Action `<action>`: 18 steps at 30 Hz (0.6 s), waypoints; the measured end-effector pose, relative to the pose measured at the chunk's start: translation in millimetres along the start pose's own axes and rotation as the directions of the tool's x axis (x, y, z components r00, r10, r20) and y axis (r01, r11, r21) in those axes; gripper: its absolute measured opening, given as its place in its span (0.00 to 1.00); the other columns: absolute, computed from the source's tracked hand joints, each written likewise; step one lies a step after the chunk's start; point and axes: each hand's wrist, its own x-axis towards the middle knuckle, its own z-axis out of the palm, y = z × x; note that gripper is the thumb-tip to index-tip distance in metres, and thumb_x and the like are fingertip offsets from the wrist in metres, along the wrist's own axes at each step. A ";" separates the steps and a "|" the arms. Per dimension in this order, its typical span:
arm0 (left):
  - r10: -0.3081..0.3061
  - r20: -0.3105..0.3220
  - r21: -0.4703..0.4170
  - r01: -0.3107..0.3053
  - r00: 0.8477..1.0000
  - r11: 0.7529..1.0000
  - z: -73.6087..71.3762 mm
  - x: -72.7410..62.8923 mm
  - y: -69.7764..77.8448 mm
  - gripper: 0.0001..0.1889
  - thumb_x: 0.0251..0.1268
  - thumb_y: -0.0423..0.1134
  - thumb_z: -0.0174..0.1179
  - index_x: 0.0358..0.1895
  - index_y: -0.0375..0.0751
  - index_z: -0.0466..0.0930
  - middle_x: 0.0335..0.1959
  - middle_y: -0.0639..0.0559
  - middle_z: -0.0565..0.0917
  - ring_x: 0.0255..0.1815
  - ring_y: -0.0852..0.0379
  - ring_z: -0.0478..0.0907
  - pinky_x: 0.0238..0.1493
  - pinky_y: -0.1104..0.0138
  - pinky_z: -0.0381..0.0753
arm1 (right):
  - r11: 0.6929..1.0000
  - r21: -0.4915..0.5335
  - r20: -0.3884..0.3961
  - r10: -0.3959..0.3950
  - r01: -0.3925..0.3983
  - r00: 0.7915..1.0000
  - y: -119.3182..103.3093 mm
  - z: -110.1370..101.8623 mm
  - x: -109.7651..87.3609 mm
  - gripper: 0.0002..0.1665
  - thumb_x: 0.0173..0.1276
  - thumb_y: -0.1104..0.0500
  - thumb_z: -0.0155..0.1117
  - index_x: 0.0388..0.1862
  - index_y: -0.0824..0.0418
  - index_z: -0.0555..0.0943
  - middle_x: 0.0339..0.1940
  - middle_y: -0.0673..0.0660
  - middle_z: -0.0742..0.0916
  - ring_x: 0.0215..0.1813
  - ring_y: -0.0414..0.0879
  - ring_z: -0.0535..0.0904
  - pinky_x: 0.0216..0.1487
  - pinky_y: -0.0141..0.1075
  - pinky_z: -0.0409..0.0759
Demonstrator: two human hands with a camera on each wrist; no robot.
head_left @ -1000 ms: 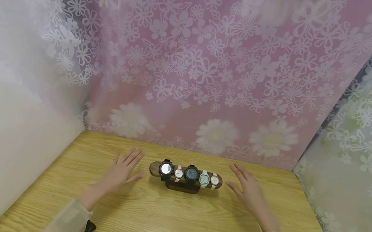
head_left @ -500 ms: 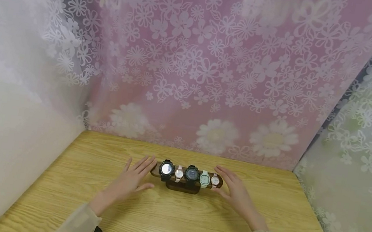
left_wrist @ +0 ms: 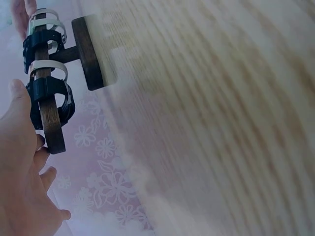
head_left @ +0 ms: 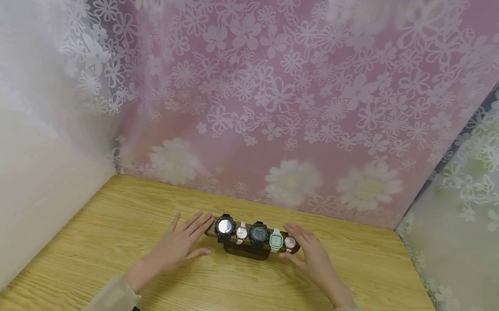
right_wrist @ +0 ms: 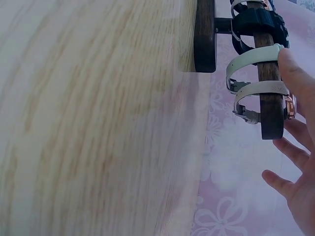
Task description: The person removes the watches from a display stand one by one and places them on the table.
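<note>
Five watches [head_left: 259, 234] on one wooden stand [head_left: 246, 252]

Neither hand is curled round anything. The left hand [head_left: 177, 243] has its fingers spread and extended beside the stand's left end, thumb apart on the near side; the right hand [head_left: 314, 256] straddles the other end, fingers loose along the far edge, thumb in front. Whether any fingertip presses on the wood is too fine to tell.

For steady handling, both hands would best bear on bare wood at the two ends of the bar [right_wrist: 272, 118], evenly and level with each other, since the lone post [left_wrist: 66, 53] probably resists twisting poorly. The right thumb lies close to the mint-green watch [head_left: 276, 240]; pressure there could slide it along, so wood seems the safer spot.

The stand sits upright on the table [head_left: 232, 290], around its middle and towards the far edge. Its bar bears everything, straps looped round it: from the left, a chunky black watch [head_left: 225, 227], a small pale watch [head_left: 241, 233], a second black watch [head_left: 259, 234], the mint-green one and another small pale one [head_left: 290, 242].
</note>
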 end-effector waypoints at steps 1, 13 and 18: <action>-0.004 -0.004 -0.001 0.004 1.000 1.000 0.9 -0.1 0.5 0.44 0.71 0.60 0.58 0.82 0.44 0.53 0.82 0.50 0.54 0.82 0.45 0.50 0.76 0.35 0.40 | 1.000 0.002 0.002 0.005 -0.005 1.000 -0.1 0.1 0.1 0.48 0.59 0.51 0.79 0.77 0.52 0.70 0.72 0.60 0.77 0.73 0.62 0.70 0.68 0.67 0.67; -0.002 -0.101 -0.019 0.000 0.995 1.000 2.9 -0.9 6.2 0.43 0.67 0.60 0.62 0.79 0.41 0.61 0.80 0.47 0.62 0.79 0.41 0.58 0.75 0.33 0.45 | 1.000 -0.003 -0.003 0.001 -0.001 1.000 2.9 -1.5 -0.4 0.44 0.58 0.52 0.79 0.74 0.56 0.73 0.67 0.62 0.81 0.69 0.64 0.74 0.67 0.66 0.69; -0.007 -0.106 -0.015 0.006 0.994 1.000 3.4 -2.6 5.2 0.42 0.68 0.62 0.58 0.79 0.42 0.62 0.80 0.48 0.62 0.79 0.41 0.59 0.75 0.32 0.47 | 1.000 -0.002 0.008 0.002 -0.002 1.000 4.3 -3.5 0.3 0.43 0.59 0.51 0.78 0.73 0.57 0.74 0.66 0.63 0.81 0.68 0.63 0.74 0.67 0.66 0.70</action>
